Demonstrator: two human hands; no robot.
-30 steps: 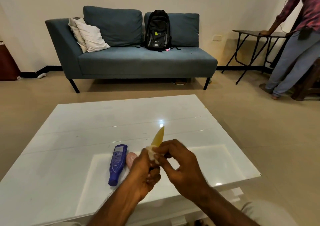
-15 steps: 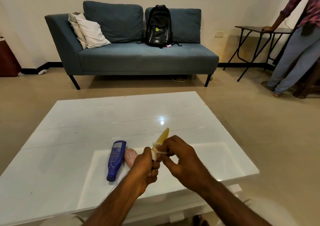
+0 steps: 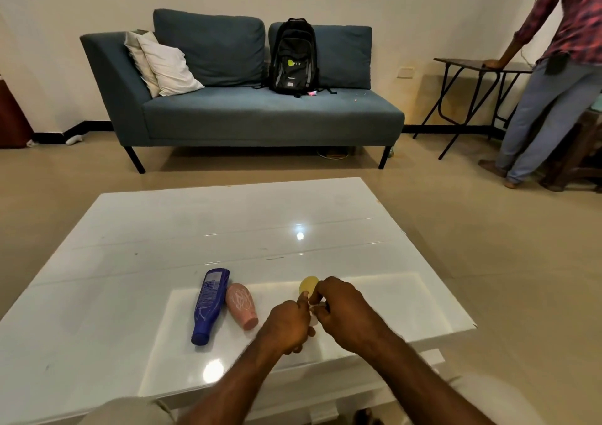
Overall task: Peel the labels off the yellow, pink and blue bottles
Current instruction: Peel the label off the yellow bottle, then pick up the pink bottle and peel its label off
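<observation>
The yellow bottle (image 3: 308, 285) is held low over the white table (image 3: 130, 245), only its far end showing past my fingers. My left hand (image 3: 288, 325) is closed around its near part. My right hand (image 3: 342, 307) pinches at the bottle's side just right of the left thumb; a pale scrap shows between the hands. The blue bottle (image 3: 208, 305) lies on its side to the left, printed label facing up. The pink bottle (image 3: 242, 304) lies beside it, touching, cap toward me.
A blue sofa (image 3: 254, 112) with a black backpack (image 3: 293, 56) and white cushions (image 3: 166, 63) stands beyond the table. A person (image 3: 553, 76) leans on a dark folding table (image 3: 472, 66) at the far right.
Both hands have lowered the yellow bottle toward the table and tilted it flatter, so less of it shows. The blue and pink bottles have not moved.
</observation>
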